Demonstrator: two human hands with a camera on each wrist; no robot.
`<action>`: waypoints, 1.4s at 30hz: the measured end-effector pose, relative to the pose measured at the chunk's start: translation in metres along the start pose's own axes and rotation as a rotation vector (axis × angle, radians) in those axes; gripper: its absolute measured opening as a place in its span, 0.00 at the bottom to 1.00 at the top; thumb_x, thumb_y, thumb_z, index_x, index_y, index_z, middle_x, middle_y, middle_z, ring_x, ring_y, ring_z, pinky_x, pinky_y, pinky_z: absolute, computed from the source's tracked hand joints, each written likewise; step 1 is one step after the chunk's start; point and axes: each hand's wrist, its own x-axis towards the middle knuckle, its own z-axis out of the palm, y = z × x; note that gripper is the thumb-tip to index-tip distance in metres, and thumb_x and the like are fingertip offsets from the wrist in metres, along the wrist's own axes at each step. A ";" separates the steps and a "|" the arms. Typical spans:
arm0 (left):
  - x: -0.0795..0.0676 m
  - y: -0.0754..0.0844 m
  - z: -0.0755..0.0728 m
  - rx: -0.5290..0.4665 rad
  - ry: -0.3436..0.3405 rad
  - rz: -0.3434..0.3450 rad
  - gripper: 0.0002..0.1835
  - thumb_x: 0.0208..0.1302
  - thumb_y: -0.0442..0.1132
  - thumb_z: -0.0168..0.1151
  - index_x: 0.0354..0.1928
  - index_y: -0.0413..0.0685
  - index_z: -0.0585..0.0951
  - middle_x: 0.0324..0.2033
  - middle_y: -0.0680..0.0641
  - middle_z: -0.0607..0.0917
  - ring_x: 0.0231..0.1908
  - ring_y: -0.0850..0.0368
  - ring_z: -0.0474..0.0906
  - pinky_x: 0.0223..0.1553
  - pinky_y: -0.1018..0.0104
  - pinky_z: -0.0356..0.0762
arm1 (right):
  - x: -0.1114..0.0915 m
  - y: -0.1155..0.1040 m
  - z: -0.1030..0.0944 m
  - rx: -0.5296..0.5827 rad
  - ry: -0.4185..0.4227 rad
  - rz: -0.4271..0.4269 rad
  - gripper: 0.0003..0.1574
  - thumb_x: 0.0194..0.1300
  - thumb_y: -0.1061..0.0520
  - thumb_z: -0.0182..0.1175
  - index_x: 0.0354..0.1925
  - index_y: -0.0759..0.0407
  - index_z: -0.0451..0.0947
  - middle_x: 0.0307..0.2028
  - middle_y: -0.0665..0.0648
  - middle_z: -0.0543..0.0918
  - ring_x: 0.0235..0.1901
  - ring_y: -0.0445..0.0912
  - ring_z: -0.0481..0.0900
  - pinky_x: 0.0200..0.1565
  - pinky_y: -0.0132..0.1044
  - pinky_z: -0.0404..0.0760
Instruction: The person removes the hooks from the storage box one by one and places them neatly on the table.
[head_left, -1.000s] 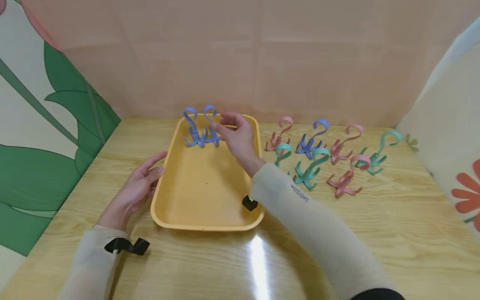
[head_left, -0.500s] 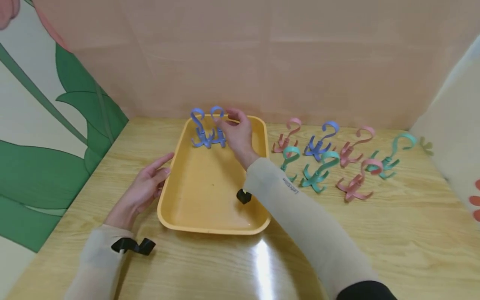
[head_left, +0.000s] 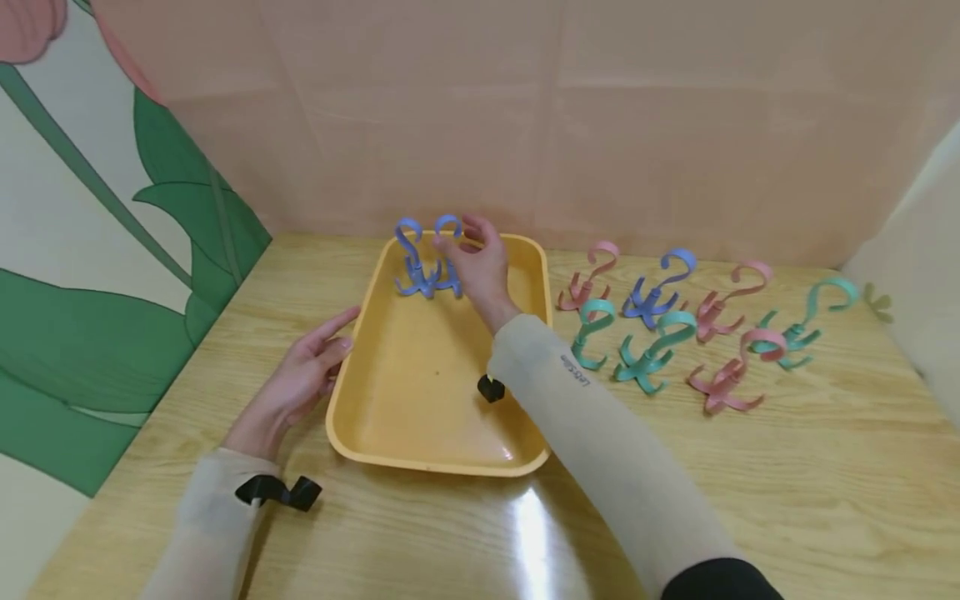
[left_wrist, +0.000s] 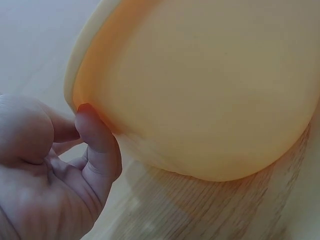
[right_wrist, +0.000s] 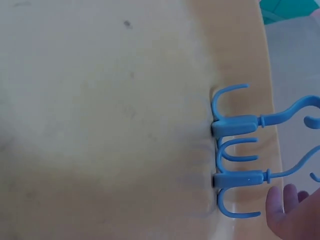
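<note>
Two blue multi-prong hook hangers stand side by side at the far end of the yellow tray [head_left: 442, 400], curved tops above the rim. My right hand [head_left: 482, 267] is at the right-hand blue hanger [head_left: 452, 283], its thumb overlapping the hook in the head view. In the right wrist view its fingertips [right_wrist: 275, 197] lie just beside that hanger's neck, not round it. The other blue hanger [head_left: 416, 282] stands to its left. My left hand [head_left: 303, 375] touches the outer left side of the tray, thumb tip [left_wrist: 86, 111] right at the rim.
Right of the tray on the wooden table [head_left: 787, 492] stand several more hangers: pink ones such as the nearest pink hanger [head_left: 723, 390], green ones such as the middle green hanger [head_left: 643, 367], and one blue hanger [head_left: 649, 304]. A pinkish sheet [head_left: 525, 125] backs the table.
The whole scene has shifted slightly rightward in the head view. Both hands keep nearly the same places at the tray, and the blue hangers stand as before.
</note>
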 end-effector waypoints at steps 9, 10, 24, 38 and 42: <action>0.000 0.001 0.000 0.000 0.003 -0.009 0.28 0.81 0.40 0.46 0.79 0.53 0.58 0.42 0.46 0.83 0.23 0.64 0.71 0.22 0.75 0.69 | 0.000 0.001 -0.001 0.052 -0.019 -0.015 0.35 0.61 0.59 0.73 0.65 0.61 0.74 0.56 0.64 0.79 0.52 0.53 0.81 0.52 0.38 0.81; 0.000 0.001 0.000 0.000 0.003 -0.007 0.28 0.81 0.40 0.46 0.79 0.53 0.58 0.42 0.47 0.83 0.23 0.65 0.71 0.22 0.75 0.68 | 0.000 0.002 -0.001 0.063 -0.020 -0.026 0.34 0.62 0.60 0.73 0.64 0.62 0.74 0.56 0.65 0.80 0.51 0.53 0.81 0.51 0.38 0.81; -0.001 0.003 0.002 -0.018 -0.009 -0.007 0.28 0.81 0.39 0.46 0.79 0.53 0.57 0.45 0.45 0.84 0.24 0.64 0.75 0.21 0.75 0.70 | 0.002 0.000 -0.003 0.019 -0.053 -0.041 0.28 0.66 0.59 0.68 0.63 0.58 0.76 0.51 0.62 0.82 0.47 0.51 0.80 0.49 0.36 0.79; -0.001 0.003 0.003 -0.016 0.008 -0.014 0.28 0.81 0.39 0.45 0.79 0.53 0.58 0.43 0.46 0.83 0.25 0.64 0.75 0.22 0.75 0.70 | 0.003 0.000 -0.001 0.034 -0.077 -0.036 0.28 0.70 0.60 0.64 0.66 0.63 0.73 0.59 0.61 0.80 0.55 0.52 0.80 0.54 0.37 0.78; -0.002 0.004 0.003 -0.026 0.004 -0.012 0.28 0.81 0.39 0.45 0.79 0.53 0.57 0.42 0.46 0.83 0.25 0.64 0.75 0.22 0.75 0.70 | 0.003 -0.001 -0.002 -0.001 -0.050 -0.040 0.26 0.68 0.58 0.67 0.63 0.58 0.76 0.53 0.60 0.83 0.51 0.51 0.81 0.52 0.37 0.79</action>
